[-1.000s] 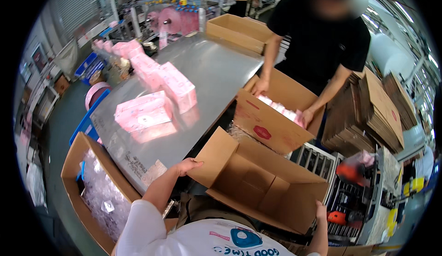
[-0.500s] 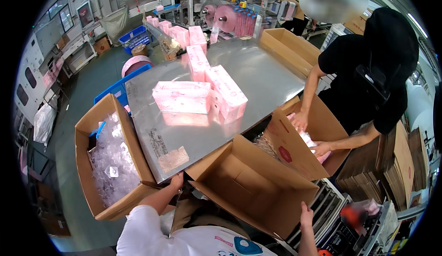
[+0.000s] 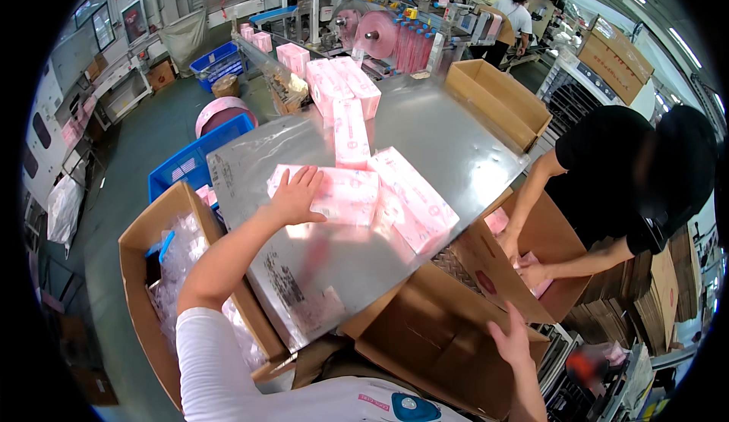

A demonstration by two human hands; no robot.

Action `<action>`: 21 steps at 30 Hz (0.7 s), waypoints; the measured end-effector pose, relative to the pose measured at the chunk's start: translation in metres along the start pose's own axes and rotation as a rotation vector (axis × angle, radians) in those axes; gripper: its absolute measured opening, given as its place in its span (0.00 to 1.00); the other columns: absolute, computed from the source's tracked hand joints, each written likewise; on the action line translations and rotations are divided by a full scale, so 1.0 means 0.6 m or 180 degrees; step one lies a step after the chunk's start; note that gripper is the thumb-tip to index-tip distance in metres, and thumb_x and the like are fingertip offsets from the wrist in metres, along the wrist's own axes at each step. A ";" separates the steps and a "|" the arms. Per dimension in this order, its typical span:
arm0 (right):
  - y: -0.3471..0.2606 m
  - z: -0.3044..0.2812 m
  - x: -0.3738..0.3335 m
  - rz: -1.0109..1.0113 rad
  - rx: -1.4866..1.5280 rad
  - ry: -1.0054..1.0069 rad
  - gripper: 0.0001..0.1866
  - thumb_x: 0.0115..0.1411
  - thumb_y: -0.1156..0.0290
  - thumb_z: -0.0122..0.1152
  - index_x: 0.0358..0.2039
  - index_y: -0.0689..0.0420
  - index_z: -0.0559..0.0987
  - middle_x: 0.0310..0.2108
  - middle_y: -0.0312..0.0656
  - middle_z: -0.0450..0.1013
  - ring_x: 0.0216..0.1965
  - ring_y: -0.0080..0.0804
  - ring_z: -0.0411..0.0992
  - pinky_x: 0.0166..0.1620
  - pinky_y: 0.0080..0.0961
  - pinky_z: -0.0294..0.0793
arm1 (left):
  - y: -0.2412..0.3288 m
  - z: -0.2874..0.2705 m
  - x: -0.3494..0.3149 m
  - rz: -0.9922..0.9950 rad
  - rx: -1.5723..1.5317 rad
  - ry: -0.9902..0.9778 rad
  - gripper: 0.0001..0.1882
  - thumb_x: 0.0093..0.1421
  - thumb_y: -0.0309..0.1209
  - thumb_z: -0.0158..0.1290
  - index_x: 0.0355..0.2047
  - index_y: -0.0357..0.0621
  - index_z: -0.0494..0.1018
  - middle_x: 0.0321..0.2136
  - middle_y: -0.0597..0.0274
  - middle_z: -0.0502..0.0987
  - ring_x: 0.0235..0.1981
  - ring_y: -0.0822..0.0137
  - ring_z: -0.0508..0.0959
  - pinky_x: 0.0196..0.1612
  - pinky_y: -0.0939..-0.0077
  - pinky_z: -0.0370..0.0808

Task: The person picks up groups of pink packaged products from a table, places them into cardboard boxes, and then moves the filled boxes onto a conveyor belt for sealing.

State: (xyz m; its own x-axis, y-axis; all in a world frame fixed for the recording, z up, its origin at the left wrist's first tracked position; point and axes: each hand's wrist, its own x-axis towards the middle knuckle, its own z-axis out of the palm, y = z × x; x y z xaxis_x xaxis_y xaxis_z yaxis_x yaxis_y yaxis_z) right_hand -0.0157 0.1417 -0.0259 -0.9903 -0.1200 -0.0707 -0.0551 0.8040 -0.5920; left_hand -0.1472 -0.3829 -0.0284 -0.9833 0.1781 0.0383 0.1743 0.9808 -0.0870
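Observation:
My left hand (image 3: 298, 196) lies spread over the left end of a pink tissue pack (image 3: 349, 194) on the metal table (image 3: 448, 122). Right of that pack, a second pink tissue pack (image 3: 414, 202) lies at a slant. Another pink tissue pack (image 3: 351, 133) stretches behind them, toward more packs (image 3: 342, 84) at the table's far edge. Fingers apart and holding nothing, my right hand (image 3: 512, 336) is raised over the right side of an open cardboard box (image 3: 425, 338) in front of me. That box's inside is partly in shadow.
At right a co-worker (image 3: 607, 171) in black reaches into another cardboard box (image 3: 493, 266). A carton (image 3: 129, 270) of clear plastic stands left of the table, beside a blue crate (image 3: 171, 168). Flattened cardboard (image 3: 630, 293) is stacked at right; a machine with pink film rolls (image 3: 377, 35) stands behind.
My left hand has moved from the table's near edge onto the tissue pack. My right hand has lifted slightly off the box's side. The co-worker has bent lower, and the view has shifted.

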 end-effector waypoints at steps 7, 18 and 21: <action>-0.241 0.139 0.358 -0.1305 -0.1815 0.0185 0.48 0.43 0.54 0.65 0.62 0.54 0.53 0.62 0.50 0.50 0.59 0.51 0.56 0.56 0.54 0.56 | -0.132 0.029 0.100 0.0587 0.0530 -0.0747 0.45 0.42 0.45 0.61 0.58 0.43 0.55 0.52 0.57 0.64 0.56 0.57 0.61 0.62 0.46 0.47; -0.324 0.298 0.678 -0.0011 0.1199 -0.1077 0.39 0.45 0.54 0.67 0.53 0.63 0.62 0.44 0.52 0.71 0.44 0.43 0.72 0.45 0.33 0.71 | -0.237 0.138 0.226 -0.1290 -0.4783 -0.0929 0.36 0.56 0.41 0.55 0.60 0.43 0.54 0.55 0.57 0.65 0.54 0.61 0.65 0.52 0.61 0.65; -0.355 0.359 0.610 -0.0651 0.0839 -0.1093 0.36 0.49 0.56 0.64 0.55 0.60 0.64 0.43 0.48 0.73 0.42 0.39 0.73 0.46 0.31 0.71 | -0.234 0.140 0.102 -0.1588 -0.5621 -0.0598 0.34 0.56 0.34 0.54 0.59 0.34 0.54 0.53 0.50 0.65 0.51 0.63 0.68 0.52 0.69 0.68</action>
State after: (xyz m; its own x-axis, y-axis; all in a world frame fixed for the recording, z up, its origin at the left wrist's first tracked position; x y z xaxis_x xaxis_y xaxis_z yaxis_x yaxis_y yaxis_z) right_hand -0.3390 -0.1989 -0.0985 -0.8604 -0.4816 -0.1665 -0.1661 0.5740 -0.8018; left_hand -0.2361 -0.5163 -0.0974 -0.9254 -0.0084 -0.3790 -0.3757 -0.1139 0.9197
